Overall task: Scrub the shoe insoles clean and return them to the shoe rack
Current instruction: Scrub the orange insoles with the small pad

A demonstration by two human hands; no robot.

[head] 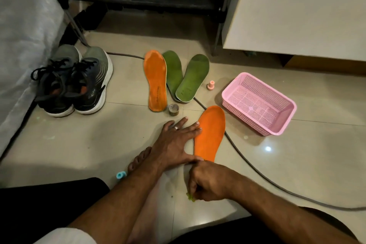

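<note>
Insole (211,132), orange, long axis away frm person; L hand (174,142) flat, pinning its edge; R hand (206,182) at heel end, pinching green scrubber (191,197).

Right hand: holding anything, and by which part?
The right hand pinches a small green scrubber; only its tip shows, so the part gripped cannot be told.

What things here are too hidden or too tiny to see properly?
- Head view: the green thing in the right hand is mostly hidden by curled fingers.
- Print on the far orange insole is too small to read.
- The near orange insole: its heel is covered by both hands; left hand.
</note>
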